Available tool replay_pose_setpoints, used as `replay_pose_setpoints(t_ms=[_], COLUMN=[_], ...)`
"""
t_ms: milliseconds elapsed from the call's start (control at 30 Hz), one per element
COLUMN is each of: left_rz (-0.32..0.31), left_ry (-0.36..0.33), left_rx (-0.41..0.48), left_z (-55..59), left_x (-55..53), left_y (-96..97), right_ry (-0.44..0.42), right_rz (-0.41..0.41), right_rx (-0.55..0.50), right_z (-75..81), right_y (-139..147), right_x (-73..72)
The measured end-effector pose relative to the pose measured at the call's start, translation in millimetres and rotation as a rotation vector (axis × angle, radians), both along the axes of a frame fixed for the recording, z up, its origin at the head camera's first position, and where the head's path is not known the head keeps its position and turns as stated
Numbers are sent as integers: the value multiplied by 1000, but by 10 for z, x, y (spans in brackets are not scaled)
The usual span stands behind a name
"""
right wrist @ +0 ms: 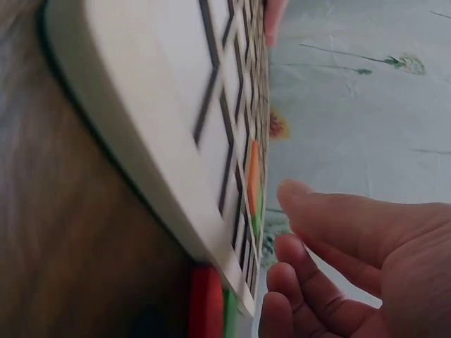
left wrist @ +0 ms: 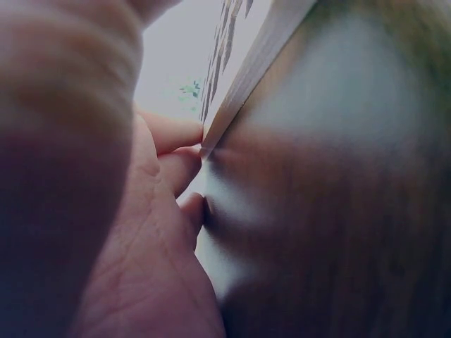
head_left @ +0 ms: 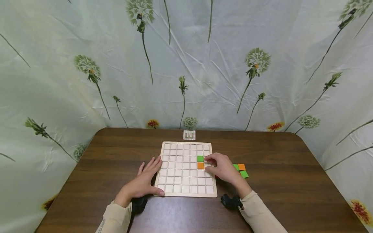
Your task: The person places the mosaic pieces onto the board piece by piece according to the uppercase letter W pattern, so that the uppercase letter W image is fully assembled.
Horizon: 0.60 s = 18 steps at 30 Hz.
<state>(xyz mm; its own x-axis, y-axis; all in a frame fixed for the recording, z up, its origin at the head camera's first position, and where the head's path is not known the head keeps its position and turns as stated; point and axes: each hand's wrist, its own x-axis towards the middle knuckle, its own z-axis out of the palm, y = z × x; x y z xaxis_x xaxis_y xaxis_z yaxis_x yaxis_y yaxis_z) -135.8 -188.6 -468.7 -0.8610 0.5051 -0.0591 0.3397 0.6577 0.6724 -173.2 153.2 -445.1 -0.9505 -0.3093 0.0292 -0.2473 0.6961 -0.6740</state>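
Observation:
A pale wooden grid board (head_left: pixel 186 195) lies on the table. A green tile (head_left: pixel 200 159) and an orange tile (head_left: pixel 200 165) fill two of its cells, one behind the other. My left hand (head_left: pixel 142 182) rests at the board's left edge, fingers stretched along the side and thumb on the near corner. Over the right part of the board, my right hand (head_left: pixel 222 167) is bent, with thumb and forefinger apart beside those two tiles; no tile shows between them. Loose orange (head_left: pixel 241 167) and green tiles (head_left: pixel 244 174) lie right of the board, partly behind that hand.
A small printed card (head_left: pixel 189 135) with a grid pattern lies behind the board, near the back edge of the brown table (head_left: pixel 116 155). A red tile (right wrist: pixel 204 301) shows beside the board in the right wrist view. A flowered curtain (head_left: pixel 204 64) hangs behind the table.

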Motion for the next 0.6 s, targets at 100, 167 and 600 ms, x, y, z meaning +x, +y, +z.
replay_pose_setpoints(t_ms=[100, 167, 600], left_rz=[0, 1, 1], left_ry=[5, 3, 3], left_rx=[9, 13, 11], left_z=[-1, 2, -6], left_x=[3, 4, 1], left_y=[1, 0, -10], right_ry=[10, 15, 26], right_rz=[-20, -32, -86], right_rx=[-7, -10, -4], right_z=[29, 48, 115], right_y=[82, 143, 554], right_x=[13, 22, 98])
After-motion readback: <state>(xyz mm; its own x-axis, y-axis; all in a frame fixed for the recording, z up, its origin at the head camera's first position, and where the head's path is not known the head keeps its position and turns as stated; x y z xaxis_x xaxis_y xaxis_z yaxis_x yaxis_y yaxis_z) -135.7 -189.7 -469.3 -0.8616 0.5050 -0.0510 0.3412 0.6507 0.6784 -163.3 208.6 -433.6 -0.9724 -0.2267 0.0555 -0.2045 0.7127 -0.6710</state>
